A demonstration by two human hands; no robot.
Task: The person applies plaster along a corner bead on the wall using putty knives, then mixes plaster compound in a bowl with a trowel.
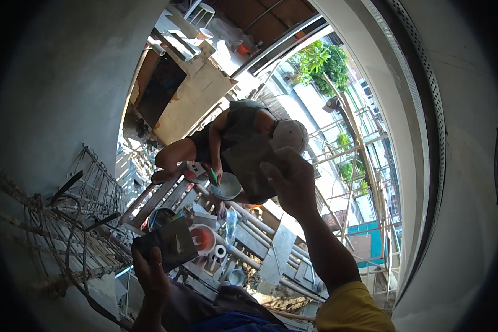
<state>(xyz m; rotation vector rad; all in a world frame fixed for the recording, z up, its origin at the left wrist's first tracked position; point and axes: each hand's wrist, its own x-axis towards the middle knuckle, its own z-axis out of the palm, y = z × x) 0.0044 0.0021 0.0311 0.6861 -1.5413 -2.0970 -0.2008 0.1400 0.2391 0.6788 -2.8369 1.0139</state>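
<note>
My left hand (154, 275) grips a dark, flat, square putty plate (169, 250) by its lower left edge, the thumb lying on its face. A pale smear of putty shows on that plate. Raised farther up and to the right, my right hand (294, 185) pinches a second dark, flat putty plate (250, 170) at its right edge, tilted in front of the co-worker. The two plates are apart. No putty can be made out on the right one, whose face is in shadow.
A crouching co-worker in a pale cap (291, 136) holds a green-handled tool (212, 177) over a grey bucket (227, 188). A white bucket (203, 239) stands on scaffold planks below. Bare rebar (94, 188) sticks out at left; a curved wall edge (426, 138) bounds the right.
</note>
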